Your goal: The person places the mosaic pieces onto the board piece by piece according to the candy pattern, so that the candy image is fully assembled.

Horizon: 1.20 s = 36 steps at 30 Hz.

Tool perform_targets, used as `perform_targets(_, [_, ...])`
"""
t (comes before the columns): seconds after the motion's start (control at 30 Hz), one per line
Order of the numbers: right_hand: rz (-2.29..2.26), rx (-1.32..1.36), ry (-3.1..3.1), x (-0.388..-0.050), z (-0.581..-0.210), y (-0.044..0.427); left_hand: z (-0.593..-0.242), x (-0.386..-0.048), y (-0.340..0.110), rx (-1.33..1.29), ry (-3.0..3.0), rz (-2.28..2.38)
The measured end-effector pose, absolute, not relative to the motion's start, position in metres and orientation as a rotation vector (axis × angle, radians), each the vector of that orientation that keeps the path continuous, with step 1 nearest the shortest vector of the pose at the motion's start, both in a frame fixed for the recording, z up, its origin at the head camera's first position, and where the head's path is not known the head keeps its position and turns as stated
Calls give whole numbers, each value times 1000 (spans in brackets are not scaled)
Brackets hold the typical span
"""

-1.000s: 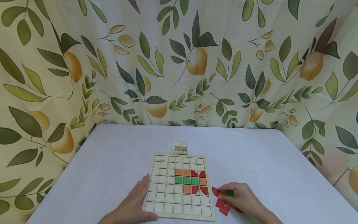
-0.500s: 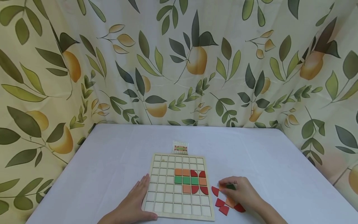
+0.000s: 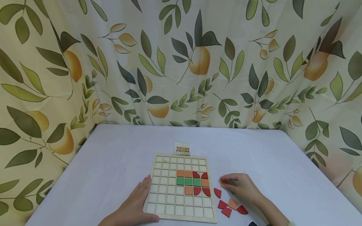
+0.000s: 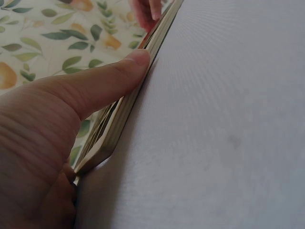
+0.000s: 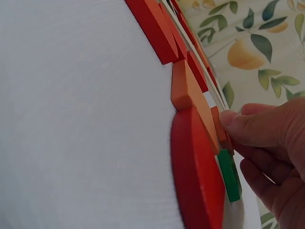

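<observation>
My left hand (image 3: 135,201) lies at the near left corner of a wooden grid board (image 3: 167,199), its fingers straight along the left side. In the left wrist view the thumb rests on the board's edge (image 4: 116,121). Orange, green and red tiles fill part of the grid, mostly its right half. Right of the board, my right hand (image 3: 240,185) pinches an orange tile (image 3: 223,183) between thumb and fingers. A green tile (image 5: 229,175) shows close under these fingers in the right wrist view; the hand hides it in the head view.
Several red quarter-round tiles (image 3: 222,204) and an orange square tile (image 3: 233,204) lie right of the board. A small pattern card (image 3: 182,148) touches or nearly touches its far edge. The white-covered table (image 3: 254,150) backs onto a leaf-print curtain (image 3: 181,62).
My right hand has moved up and away from the loose tiles with the orange tile pinched, uncovering an orange and a red tile. The left hand has stayed in place.
</observation>
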State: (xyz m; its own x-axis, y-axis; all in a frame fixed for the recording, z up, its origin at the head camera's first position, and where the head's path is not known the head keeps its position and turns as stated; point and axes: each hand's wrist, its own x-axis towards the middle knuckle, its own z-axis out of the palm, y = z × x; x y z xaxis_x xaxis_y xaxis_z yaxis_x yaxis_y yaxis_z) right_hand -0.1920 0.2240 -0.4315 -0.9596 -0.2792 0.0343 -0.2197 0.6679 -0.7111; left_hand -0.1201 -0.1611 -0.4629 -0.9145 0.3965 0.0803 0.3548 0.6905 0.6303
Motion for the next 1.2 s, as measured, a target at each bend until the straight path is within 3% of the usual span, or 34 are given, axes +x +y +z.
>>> perform_targets(0.33, [-1184, -210, 2787, -190, -428, 228, -465, -119, -163, 662, 2845, 1041])
perform_targets(0.7, [-1148, -363, 2807, -192, -432, 230, -463, -119, -161, 629, 2833, 1041])
perform_targets(0.93, [-1201, -228, 2819, -189, -432, 222, -462, -119, -161, 641, 2843, 1034])
perform_targets(1.2, [-1235, -288, 2858, -186, -430, 208, -462, -120, -161, 652, 2839, 1030])
